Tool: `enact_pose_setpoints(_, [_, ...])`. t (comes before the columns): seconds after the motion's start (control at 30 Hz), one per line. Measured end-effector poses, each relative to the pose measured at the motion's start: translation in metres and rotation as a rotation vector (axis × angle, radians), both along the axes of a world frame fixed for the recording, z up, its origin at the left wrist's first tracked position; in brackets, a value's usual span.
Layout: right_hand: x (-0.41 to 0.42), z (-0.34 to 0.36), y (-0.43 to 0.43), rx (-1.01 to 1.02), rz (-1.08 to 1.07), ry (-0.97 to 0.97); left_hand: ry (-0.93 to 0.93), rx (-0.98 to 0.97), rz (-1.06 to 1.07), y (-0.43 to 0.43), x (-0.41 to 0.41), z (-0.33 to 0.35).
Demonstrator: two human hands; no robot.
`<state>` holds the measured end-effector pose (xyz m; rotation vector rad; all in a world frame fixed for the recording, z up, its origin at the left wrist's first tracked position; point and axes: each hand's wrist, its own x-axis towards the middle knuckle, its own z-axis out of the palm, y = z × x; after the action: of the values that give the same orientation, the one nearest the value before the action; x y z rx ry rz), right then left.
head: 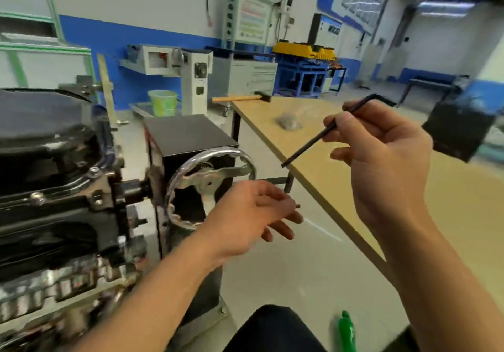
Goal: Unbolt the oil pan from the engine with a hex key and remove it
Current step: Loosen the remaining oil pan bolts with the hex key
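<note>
Right hand (381, 155) pinches the hex key (308, 144) between thumb and fingertips over the table's (463, 215) left edge, its long arm slanting down-left toward the engine (54, 229). The oil pan (46, 133) sits well left, apparently unremoved. Left hand (245, 212) is nearer, fingers loosely curled; whether they hold anything is unclear

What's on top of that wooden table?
A hammer lies at its far end, and a blurry grey lump sits nearer. A black box stands at the right. The right hand holding the hex key hides part of the tabletop, so anything there is unseen.
</note>
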<state>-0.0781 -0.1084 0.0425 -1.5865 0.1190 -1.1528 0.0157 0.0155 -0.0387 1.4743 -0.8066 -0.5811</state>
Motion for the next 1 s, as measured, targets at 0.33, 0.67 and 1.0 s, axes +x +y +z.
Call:
enact_pose_setpoints(0.33, [-0.107, -0.043, -0.126, 0.126, -0.444, 0.063, -0.528, 0.181, -0.056, -0.206, -0.042, -0.033])
enact_pose_setpoints(0.67, [-0.111, -0.077, -0.149, 0.106, -0.513, 0.182, -0.659, 0.239, 0.075, -0.227, -0.043, -0.037])
enact_pose_setpoints(1.0, [-0.058, -0.058, -0.082, -0.180, -0.260, 0.196, -0.681, 0.100, -0.101, -0.092, -0.036, 0.044])
